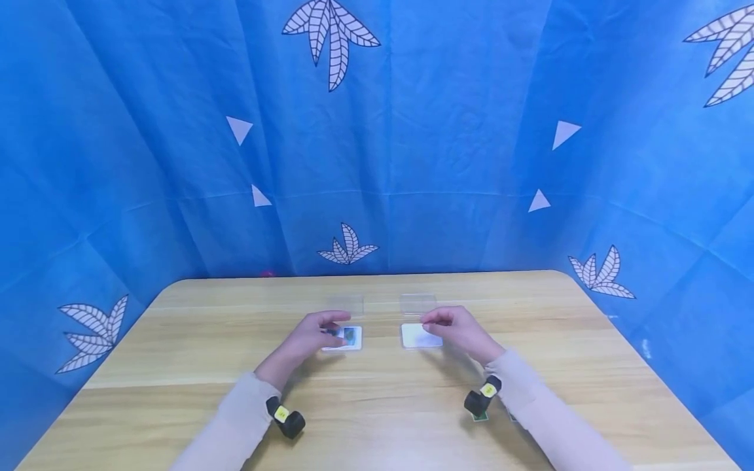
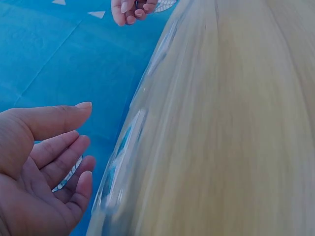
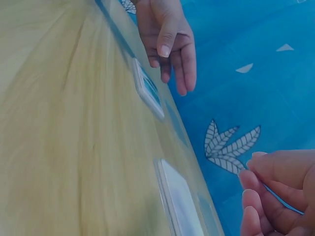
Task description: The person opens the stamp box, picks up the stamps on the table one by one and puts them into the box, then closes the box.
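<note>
My left hand (image 1: 318, 332) hovers over a flat clear case holding a picture card (image 1: 352, 336), its thumb and fingers spread apart with nothing between them. In the left wrist view the picture-card case (image 2: 120, 162) lies on the table beside the fingertips. My right hand (image 1: 459, 330) is above a second flat case with a plain white face (image 1: 417, 336). Its fingers are loosely curled and the thumb tip is close to the index finger. From the right wrist view, nothing shows in the right hand (image 3: 278, 191); the white case (image 3: 179, 196) lies below and left of it.
Behind the two cases lie clear, see-through plastic pieces (image 1: 417, 303), hard to make out. A small green-edged item (image 1: 480, 417) lies under the right wrist camera. The wooden table (image 1: 377, 405) ends at a blue curtain (image 1: 448, 216).
</note>
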Demonstrator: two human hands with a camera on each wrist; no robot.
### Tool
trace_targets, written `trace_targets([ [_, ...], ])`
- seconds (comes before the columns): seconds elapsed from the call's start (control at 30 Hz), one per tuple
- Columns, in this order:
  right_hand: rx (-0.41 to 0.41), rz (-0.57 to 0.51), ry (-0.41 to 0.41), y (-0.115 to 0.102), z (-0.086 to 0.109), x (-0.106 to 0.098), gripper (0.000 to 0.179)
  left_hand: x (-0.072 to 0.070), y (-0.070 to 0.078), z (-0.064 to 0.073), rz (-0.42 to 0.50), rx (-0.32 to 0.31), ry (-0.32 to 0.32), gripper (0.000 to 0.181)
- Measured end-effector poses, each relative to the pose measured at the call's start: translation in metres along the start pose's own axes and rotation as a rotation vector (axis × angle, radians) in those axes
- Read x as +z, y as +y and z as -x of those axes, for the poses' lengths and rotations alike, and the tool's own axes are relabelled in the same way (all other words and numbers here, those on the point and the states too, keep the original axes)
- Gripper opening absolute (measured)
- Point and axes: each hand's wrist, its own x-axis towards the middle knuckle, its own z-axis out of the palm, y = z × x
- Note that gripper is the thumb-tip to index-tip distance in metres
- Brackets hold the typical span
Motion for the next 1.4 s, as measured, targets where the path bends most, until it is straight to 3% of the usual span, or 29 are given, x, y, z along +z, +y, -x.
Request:
trace_targets([
  [0.4, 0.1, -0.001, -0.004, 0.015, 0.037, -0.036, 0.035, 0.024, 0.017, -0.006, 0.007, 0.082, -0.06, 0.051],
  [0.73, 0.123, -0.028, -0.09, 0.031, 0.066, -0.055, 0.039, 0.045, 0.034, -0.01, 0.015, 0.13, -0.102, 0.052],
  [1.07, 0.136, -0.02, -0.158, 0.038, 0.091, -0.065, 0.035, 0.067, 0.041, -0.018, 0.003, 0.134, -0.097, 0.049],
  [1.4, 0.135, -0.124, -0.21, 0.046, 0.109, -0.068, 0.034, 0.087, 0.043, -0.025, 0.103, 0.063, -0.096, 0.053],
])
